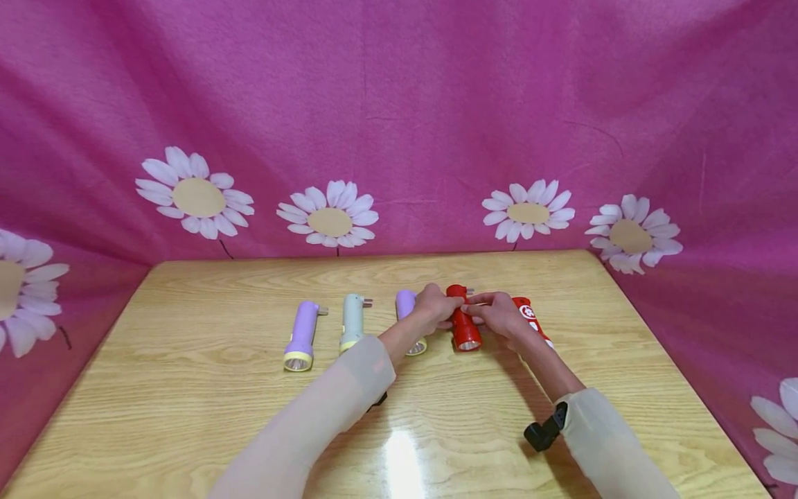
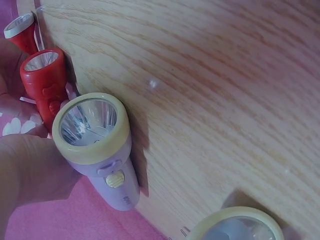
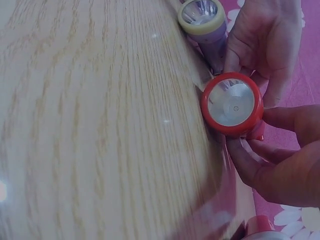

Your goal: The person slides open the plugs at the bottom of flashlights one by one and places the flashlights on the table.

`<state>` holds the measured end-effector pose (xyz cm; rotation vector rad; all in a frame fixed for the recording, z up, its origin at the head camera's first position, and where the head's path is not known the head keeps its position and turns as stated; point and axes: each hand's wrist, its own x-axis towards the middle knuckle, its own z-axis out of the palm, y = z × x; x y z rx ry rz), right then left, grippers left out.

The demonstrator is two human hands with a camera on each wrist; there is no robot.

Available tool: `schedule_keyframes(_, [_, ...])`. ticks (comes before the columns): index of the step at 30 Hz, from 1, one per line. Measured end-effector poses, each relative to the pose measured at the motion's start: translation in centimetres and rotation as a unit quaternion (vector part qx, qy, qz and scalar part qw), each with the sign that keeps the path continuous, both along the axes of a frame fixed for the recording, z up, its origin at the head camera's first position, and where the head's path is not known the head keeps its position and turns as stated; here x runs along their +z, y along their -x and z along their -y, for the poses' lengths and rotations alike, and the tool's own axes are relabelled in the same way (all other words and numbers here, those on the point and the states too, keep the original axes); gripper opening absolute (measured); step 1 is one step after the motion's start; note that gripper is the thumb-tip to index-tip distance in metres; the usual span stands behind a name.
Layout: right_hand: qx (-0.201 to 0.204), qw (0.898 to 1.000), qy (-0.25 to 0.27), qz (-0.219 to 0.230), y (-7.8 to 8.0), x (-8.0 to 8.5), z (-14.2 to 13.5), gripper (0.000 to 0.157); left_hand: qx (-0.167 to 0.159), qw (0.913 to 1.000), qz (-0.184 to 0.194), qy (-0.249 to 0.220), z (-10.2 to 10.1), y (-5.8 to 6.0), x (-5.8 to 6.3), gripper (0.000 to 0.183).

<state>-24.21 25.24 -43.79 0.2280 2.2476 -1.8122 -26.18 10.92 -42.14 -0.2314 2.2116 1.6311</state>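
A red flashlight (image 1: pixel 466 334) lies on the wooden table with its lens towards me and plug prongs sticking out at its far end. From its left side my left hand (image 1: pixel 434 306) holds it, fingertips partly hidden behind its body. My right hand (image 1: pixel 499 315) grips the same flashlight from the right, thumb and fingers around it, as the right wrist view shows beside the red rim (image 3: pixel 232 129). Just under my left hand lies a purple flashlight (image 1: pixel 405 302) with a cream rim, partly covered. Right of my right hand is a red-and-white flashlight (image 1: pixel 528 313), partly hidden by the forearm.
Further left on the table (image 1: pixel 206 402) lie a grey-green flashlight (image 1: pixel 352 319) and another purple flashlight (image 1: pixel 304 326), both with prongs out. A pink cloth (image 1: pixel 424 125) with white daisies surrounds the table at the back and sides.
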Motion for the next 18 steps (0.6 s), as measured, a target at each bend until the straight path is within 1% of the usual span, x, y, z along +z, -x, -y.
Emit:
schedule_keyframes(10, [0.005,1.000,0.003,0.003,0.08,-0.20,-0.20,0.039,0.000,0.9999,0.000,0.012,-0.09,0.24,-0.03,0.024])
schedule_keyframes(18, [0.002,1.000,-0.002,0.011,0.18,-0.31,-0.23,0.039,-0.011,0.9996,-0.002,0.027,-0.11,0.46,-0.34,0.024])
